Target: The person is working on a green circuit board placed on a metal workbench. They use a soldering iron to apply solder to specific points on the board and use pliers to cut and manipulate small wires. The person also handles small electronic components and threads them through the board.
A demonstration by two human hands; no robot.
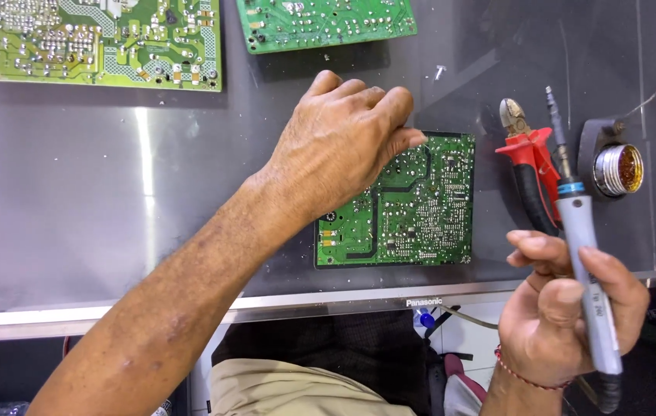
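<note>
A small green circuit board lies solder side up on a dark glossy panel. My left hand rests over the board's upper left corner, fingers curled on its top edge. My right hand holds a grey soldering iron upright, tip pointing away from me, to the right of the board. Red-handled cutting pliers lie just beside the iron, under its shaft.
Two larger green circuit boards lie at the far edge, one at the left and one in the middle. A round tin of amber flux sits at the right. The panel's silver front edge runs below the board.
</note>
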